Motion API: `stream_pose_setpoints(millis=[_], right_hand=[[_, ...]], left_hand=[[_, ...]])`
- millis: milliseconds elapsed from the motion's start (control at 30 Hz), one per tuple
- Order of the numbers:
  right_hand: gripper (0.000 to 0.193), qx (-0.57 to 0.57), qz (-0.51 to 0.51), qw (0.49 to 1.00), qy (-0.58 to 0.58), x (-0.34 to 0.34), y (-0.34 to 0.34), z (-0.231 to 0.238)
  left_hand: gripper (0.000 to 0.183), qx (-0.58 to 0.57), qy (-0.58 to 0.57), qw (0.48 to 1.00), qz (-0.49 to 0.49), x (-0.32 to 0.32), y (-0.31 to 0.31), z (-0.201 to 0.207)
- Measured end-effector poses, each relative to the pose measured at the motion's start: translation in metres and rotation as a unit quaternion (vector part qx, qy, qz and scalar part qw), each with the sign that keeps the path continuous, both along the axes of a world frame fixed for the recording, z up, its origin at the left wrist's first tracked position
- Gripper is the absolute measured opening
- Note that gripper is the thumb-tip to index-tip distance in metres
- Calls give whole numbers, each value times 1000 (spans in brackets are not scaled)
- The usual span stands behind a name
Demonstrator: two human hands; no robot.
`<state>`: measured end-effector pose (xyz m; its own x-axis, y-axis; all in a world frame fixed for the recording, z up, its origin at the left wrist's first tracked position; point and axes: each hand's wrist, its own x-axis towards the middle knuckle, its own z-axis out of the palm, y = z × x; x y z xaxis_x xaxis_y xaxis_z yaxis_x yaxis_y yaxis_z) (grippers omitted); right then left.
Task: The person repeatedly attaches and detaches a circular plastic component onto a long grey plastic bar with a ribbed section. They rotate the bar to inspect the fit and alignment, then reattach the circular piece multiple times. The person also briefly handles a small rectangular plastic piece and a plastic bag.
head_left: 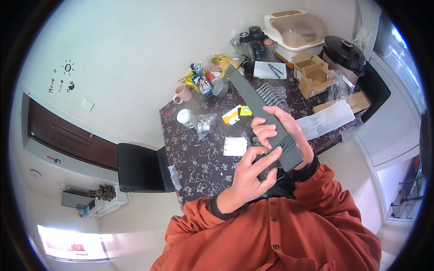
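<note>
Bar (256,100), long, flat, dark grey, held up over the near part of the patterned table (194,174). Long axis runs from 11 o'clock (far end) to 5 o'clock (near end, towards the wearer's chest).

Right hand (296,131): clamped on the bar at about mid-length and below. Palm lies along its 3 o'clock side, thumb over the upper face, other fingers curled round on the 9 o'clock side.

Left hand (247,178): at the near end, on the bar's 8 o'clock side. Thumb and fingers bent close together round a small dark piece (267,170); its kind, and whether it joins the bar, cannot be told.

Key relation: the bar's near end sits at 2 to 3 o'clock from the left fingertips, index tip apparently touching its edge. The left hand is nearer that end; the right grips farther up the axis.

Surroundings: white card (235,147) at 11 o'clock from the left hand, yellow card (245,111) at 12, white-lidded jar (184,116) between 10 and 11 with a clear bag (205,124) beside it. From the right hand: shiny loops (271,92) at 11, open cardboard box (312,83) at 1, white wrapper (327,119) at 3
</note>
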<state>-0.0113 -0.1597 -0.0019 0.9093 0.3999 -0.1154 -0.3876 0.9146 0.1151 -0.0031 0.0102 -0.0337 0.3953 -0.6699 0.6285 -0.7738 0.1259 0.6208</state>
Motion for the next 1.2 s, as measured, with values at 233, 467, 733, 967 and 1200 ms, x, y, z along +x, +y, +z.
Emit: stream_pose_setpoints(millis=[233, 467, 733, 967, 1200], right_hand=[[27, -32, -22, 999, -19, -3, 7, -2], [21, -85, -56, 995, -11, 3, -2, -10], [30, -296, -152, 939, -91, 1, 4, -14], [26, -58, -64, 995, -49, -10, 9, -22], [26, -56, -83, 995, 26, -9, 11, -20]], left_hand=[[50, 40, -58, 996, -63, 29, 12, 6], [47, 18, -2, 999, -43, 21, 11, 1], [52, 13, -13, 999, -32, 14, 9, 3], [58, 4, -79, 995, -58, 28, 12, -1], [55, 23, -11, 999, -36, 19, 17, -4]])
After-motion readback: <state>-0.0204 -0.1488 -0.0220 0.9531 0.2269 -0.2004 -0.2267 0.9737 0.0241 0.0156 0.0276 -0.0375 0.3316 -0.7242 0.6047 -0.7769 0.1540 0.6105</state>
